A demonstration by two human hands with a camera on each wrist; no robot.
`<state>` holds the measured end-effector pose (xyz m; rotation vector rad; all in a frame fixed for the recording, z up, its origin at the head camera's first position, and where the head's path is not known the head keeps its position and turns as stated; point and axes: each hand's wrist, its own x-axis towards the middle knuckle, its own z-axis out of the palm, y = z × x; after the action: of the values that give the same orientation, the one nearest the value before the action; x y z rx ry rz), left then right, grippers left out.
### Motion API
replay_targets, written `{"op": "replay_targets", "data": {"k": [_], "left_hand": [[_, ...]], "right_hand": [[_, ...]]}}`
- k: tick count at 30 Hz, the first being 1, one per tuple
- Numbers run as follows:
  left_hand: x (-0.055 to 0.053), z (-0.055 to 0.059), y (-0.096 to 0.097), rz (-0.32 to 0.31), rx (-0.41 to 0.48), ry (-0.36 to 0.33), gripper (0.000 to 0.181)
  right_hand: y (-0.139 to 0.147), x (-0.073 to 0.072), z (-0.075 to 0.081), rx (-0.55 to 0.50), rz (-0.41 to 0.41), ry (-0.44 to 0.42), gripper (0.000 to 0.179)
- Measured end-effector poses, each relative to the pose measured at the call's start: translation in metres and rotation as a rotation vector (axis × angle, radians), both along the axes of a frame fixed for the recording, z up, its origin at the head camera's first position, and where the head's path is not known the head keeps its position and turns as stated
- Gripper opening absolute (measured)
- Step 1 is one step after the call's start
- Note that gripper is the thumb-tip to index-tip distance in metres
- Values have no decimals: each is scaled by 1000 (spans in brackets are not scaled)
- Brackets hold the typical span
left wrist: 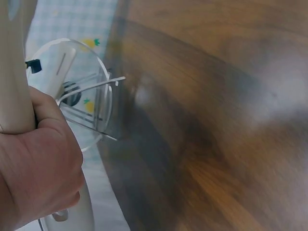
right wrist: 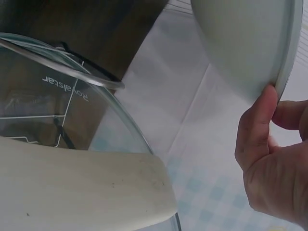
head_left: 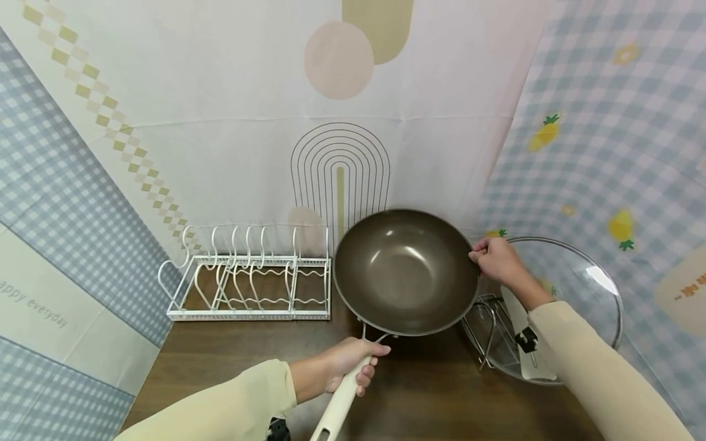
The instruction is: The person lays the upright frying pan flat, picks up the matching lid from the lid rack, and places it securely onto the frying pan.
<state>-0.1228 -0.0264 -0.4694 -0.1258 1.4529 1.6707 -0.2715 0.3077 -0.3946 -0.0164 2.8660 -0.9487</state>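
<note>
A brown-lined wok [head_left: 405, 275] with a cream handle [head_left: 344, 392] is held between both hands. My left hand [head_left: 353, 364] grips the handle near the pan, and the left wrist view shows the curled fist [left wrist: 43, 168] around it. The wok's rim is pinched between thumb and fingers of my right hand [head_left: 496, 260] on the right side. From the right wrist view, the pale outside of the wok [right wrist: 250, 43] appears above the table, with the right hand [right wrist: 274, 154] at its edge.
To the left stands a white wire rack [head_left: 248, 315] with upright dividers. On the right a glass lid [head_left: 620, 306] leans in a metal stand [head_left: 488, 334], with a cream spatula-like utensil [head_left: 535, 367] beside it. Patterned cloth [head_left: 220, 159] hangs behind the wooden table [head_left: 220, 367].
</note>
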Motion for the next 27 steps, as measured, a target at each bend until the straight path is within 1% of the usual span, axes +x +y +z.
{"op": "replay_targets", "data": {"k": [3,8,13,16,21,23,27], "left_hand": [[1,-2,-1,15,-52,34,38],[1,-4,-4,12,-114,82,39],[-2,-6,-9,3,-172,130,39],[-3,-9,-11,15,-199,156,39],[-4,-14,-13,23,-241,174,41],[-5,-15,-15,29,-256,195,41],[-7,-19,-19,43,-295,259,43]], "right_hand": [[0,4,-2,4,2,11,28],[0,10,-7,19,-4,10,29],[-1,14,-9,-8,-16,-4,31],[-2,17,-10,-8,-18,1,31],[-2,21,-14,18,-11,-9,31],[-3,22,-16,20,-17,-12,32],[-5,24,-23,20,-34,4,30]]}}
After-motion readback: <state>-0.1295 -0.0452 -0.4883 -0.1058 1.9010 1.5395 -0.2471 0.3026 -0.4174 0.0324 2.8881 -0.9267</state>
